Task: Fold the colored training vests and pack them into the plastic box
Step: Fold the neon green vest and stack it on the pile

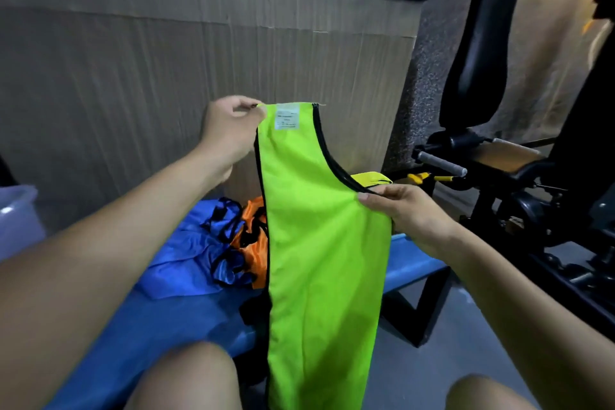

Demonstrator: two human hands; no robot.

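Above blue bench [412,255]: green vest [309,243] lifted, left hand [229,130] pinching strap, right hand [406,210] pinching armhole edge, probably for folding.

vest [319,243] hangs before bench [412,263] | vest heap [229,243] on bench (behind) | box [16,220] far left

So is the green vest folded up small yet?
Not yet. The green vest hangs long, doubled lengthwise, held up by the left hand and right hand.
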